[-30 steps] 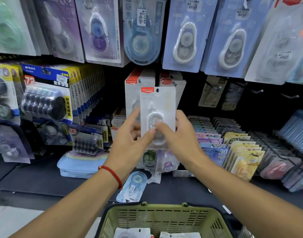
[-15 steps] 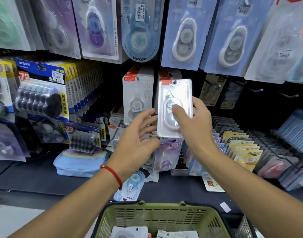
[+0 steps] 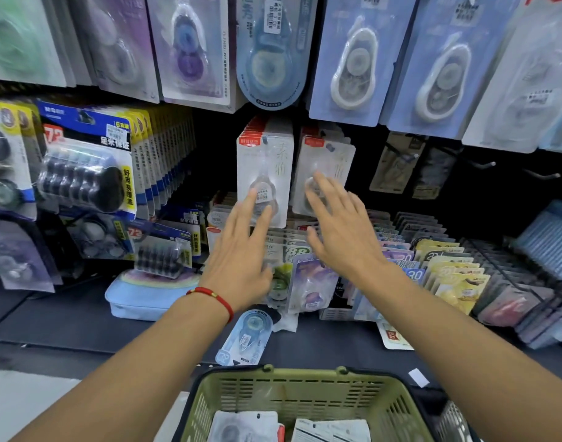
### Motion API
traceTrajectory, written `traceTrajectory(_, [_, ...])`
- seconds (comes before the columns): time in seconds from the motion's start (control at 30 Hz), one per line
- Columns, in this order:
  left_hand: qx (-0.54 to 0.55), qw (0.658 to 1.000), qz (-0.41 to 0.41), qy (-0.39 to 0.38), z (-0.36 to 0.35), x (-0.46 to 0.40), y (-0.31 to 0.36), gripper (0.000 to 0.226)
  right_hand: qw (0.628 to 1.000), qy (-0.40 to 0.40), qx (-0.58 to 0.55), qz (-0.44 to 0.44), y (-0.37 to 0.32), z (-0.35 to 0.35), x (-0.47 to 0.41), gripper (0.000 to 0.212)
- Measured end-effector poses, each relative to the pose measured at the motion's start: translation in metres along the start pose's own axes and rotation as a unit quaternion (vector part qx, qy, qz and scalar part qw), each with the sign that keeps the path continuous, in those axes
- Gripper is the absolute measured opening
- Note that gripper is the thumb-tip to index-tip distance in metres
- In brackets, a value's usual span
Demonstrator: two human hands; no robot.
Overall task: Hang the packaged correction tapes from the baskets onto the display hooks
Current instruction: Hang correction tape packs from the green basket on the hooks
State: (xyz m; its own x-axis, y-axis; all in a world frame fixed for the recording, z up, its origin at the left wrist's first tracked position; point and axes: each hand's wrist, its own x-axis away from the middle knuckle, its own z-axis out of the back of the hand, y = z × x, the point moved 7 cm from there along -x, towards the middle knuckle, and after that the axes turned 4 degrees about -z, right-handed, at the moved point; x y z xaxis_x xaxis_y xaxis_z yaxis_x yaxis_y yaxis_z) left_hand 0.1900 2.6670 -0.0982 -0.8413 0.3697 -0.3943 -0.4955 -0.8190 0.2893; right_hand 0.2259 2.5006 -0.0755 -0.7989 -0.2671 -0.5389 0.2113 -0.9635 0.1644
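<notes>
Two stacks of white correction-tape packs with red top labels hang side by side on hooks: the left stack (image 3: 265,173) and the right stack (image 3: 327,167). My left hand (image 3: 241,250) hovers open below the left stack, fingers spread and empty. My right hand (image 3: 340,231) is open too, its fingertips at the lower front of the right stack. Below, a green basket (image 3: 305,387) holds more white packs (image 3: 244,425).
Large blue and purple tape packs (image 3: 263,52) hang on the row above. Black refill packs (image 3: 85,173) hang at left. Racks of coloured packs (image 3: 448,272) fill the shelf at right. A loose blue pack (image 3: 244,336) and a blue pouch (image 3: 142,295) lie on the shelf. Bare hooks (image 3: 487,164) show at right.
My right hand carried the white pack to the right hook and let it go; it now hangs on the right stack. Both hands have opened and drawn back.
</notes>
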Motion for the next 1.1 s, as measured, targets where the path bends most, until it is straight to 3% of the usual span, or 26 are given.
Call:
traceTrajectory(0.3, [0.006, 1.000, -0.005, -0.008, -0.004, 0.007, -0.008, 0.096, 0.998, -0.041, 0.017, -0.044, 0.002, -0.020, -0.030, 0.081])
traceTrajectory(0.43, [-0.028, 0.999, 0.001, -0.034, -0.010, 0.021, -0.008, 0.086, 0.998, -0.034, -0.007, -0.048, 0.002, -0.017, -0.003, 0.065])
traceTrajectory(0.53, [-0.055, 0.994, -0.009, -0.097, -0.027, 0.040, -0.009, 0.070, 0.989, -0.015, -0.141, -0.040, 0.001, -0.018, 0.044, 0.040])
traceTrajectory(0.6, [-0.070, 0.981, -0.022, -0.179, -0.050, 0.065, -0.010, 0.058, 0.973, -0.087, -0.208, -0.040, -0.002, -0.033, 0.086, 0.022])
traceTrajectory(0.7, [-0.109, 0.942, -0.048, -0.313, -0.092, 0.125, -0.012, 0.049, 0.929, -0.307, -0.209, -0.007, -0.020, -0.082, 0.158, 0.020])
traceTrajectory(0.8, [-0.127, 0.911, -0.050, -0.389, -0.137, 0.187, -0.013, 0.052, 0.839, -0.521, -0.158, 0.017, -0.036, -0.138, 0.254, 0.032])
traceTrajectory(0.87, [-0.090, 0.899, -0.009, -0.429, -0.172, 0.226, -0.013, 0.055, 0.772, -0.619, -0.143, -0.007, -0.041, -0.166, 0.321, 0.053])
traceTrajectory(0.97, [-0.044, 0.868, 0.048, -0.493, -0.221, 0.279, -0.009, 0.059, 0.745, -0.659, -0.100, -0.006, -0.053, -0.189, 0.395, 0.083])
traceTrajectory(1.03, [-0.026, 0.851, 0.082, -0.518, -0.241, 0.302, -0.006, 0.064, 0.762, -0.644, -0.070, 0.012, -0.069, -0.193, 0.416, 0.094])
traceTrajectory(1.1, [-0.017, 0.840, 0.113, -0.530, -0.253, 0.312, -0.006, 0.070, 0.788, -0.612, -0.063, 0.010, -0.084, -0.192, 0.418, 0.091])
